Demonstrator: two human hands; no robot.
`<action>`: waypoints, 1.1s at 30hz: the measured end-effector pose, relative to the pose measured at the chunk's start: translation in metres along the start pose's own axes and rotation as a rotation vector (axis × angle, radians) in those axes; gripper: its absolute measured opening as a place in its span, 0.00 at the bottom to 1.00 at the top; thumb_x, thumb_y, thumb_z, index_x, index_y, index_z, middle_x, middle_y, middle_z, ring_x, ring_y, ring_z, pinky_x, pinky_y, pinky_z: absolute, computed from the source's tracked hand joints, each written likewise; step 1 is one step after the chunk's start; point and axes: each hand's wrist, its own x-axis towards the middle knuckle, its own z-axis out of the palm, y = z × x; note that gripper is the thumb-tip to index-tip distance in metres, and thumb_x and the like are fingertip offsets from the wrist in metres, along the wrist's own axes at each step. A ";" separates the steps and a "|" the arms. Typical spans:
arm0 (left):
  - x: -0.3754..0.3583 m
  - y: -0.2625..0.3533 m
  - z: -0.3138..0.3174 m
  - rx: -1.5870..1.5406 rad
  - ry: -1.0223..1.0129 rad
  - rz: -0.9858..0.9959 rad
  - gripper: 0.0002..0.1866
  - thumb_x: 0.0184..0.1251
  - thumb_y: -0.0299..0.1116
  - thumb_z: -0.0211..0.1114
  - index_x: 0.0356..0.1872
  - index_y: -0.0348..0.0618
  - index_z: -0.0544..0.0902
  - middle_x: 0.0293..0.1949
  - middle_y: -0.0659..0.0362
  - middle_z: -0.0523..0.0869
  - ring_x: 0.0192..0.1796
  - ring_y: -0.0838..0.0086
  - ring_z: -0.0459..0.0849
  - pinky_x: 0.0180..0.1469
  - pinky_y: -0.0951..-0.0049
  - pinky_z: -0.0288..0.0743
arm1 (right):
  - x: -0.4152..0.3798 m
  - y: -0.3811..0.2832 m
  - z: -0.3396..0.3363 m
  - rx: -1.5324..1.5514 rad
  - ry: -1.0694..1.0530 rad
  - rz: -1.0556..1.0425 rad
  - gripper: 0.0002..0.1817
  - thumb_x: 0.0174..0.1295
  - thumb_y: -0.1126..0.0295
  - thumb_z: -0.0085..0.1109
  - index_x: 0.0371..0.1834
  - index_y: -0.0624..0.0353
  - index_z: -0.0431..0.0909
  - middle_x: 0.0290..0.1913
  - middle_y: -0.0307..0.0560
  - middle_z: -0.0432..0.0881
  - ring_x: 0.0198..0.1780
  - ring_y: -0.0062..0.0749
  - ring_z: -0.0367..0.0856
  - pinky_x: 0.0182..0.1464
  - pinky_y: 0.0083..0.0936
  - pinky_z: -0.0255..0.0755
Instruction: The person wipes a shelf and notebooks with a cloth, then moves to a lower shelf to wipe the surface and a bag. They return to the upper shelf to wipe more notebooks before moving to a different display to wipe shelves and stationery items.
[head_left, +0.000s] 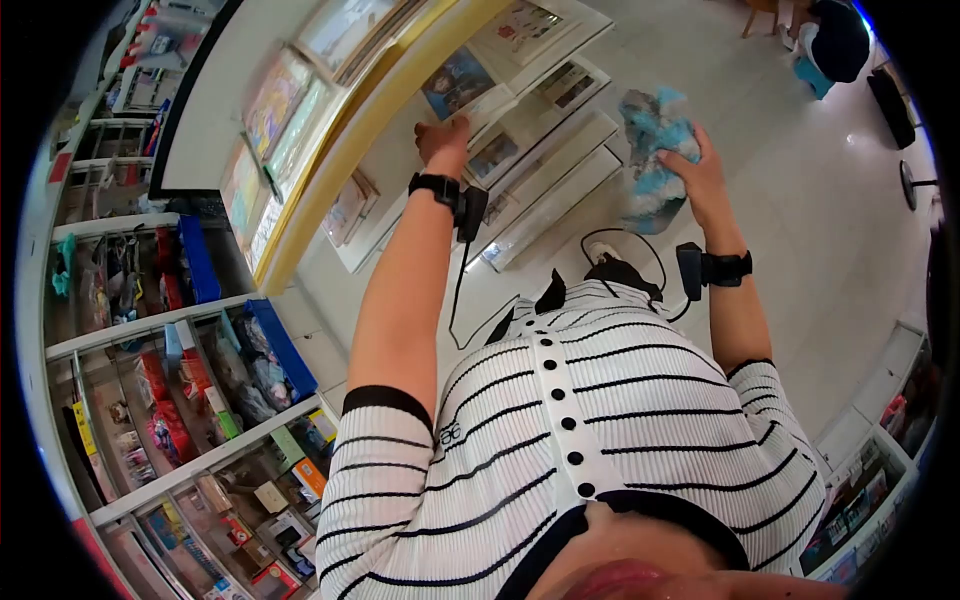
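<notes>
My right hand [692, 175] is wrapped around a bunched blue and grey-white cloth [650, 170], its loose end hanging beside the display shelves. My left hand [443, 145] is raised at the white tiered display shelf [555, 125]. Its fingers are curled, and what they grip, if anything, is hidden. Just past that hand is a picture with a dark blue image [457, 82]. A dark strap with a small black box [470, 212] sits on my left wrist, and a similar black box [690, 270] is on the right one, both with cables.
A yellow-edged counter [345, 115] bearing framed pictures [275, 100] runs along my left. Behind it, shelves with dividers [200, 465] hold many packaged goods. Pale floor [790, 190] stretches to the right, where a person in dark clothes [838, 42] sits far off.
</notes>
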 end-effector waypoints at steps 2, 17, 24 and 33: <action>0.003 0.022 0.002 0.211 0.065 -0.182 0.49 0.50 0.57 0.68 0.62 0.28 0.59 0.61 0.38 0.68 0.63 0.47 0.68 0.63 0.53 0.67 | 0.015 0.003 -0.017 -0.018 0.057 -0.032 0.36 0.51 0.73 0.66 0.66 0.67 0.64 0.50 0.46 0.79 0.48 0.27 0.77 0.51 0.23 0.71; -0.003 0.023 -0.017 -0.828 -0.229 -0.418 0.20 0.57 0.37 0.74 0.46 0.36 0.80 0.55 0.54 0.77 0.53 0.62 0.78 0.52 0.61 0.75 | 0.084 0.001 -0.019 0.023 -0.088 0.142 0.41 0.51 0.73 0.66 0.68 0.70 0.58 0.55 0.51 0.76 0.52 0.32 0.76 0.53 0.26 0.71; -0.112 0.001 -0.077 -0.987 -0.199 -0.235 0.24 0.61 0.29 0.69 0.56 0.38 0.70 0.50 0.56 0.80 0.51 0.67 0.80 0.53 0.62 0.77 | 0.091 0.011 0.039 -0.187 -0.278 -0.049 0.43 0.48 0.66 0.70 0.67 0.69 0.60 0.58 0.55 0.74 0.56 0.37 0.75 0.58 0.29 0.68; -0.204 -0.094 -0.142 -0.846 -0.098 -0.336 0.20 0.64 0.33 0.65 0.53 0.37 0.72 0.46 0.58 0.81 0.47 0.73 0.82 0.51 0.67 0.78 | 0.121 -0.031 0.180 -0.544 -0.499 -0.749 0.37 0.49 0.64 0.65 0.65 0.59 0.65 0.59 0.58 0.74 0.60 0.52 0.71 0.61 0.41 0.66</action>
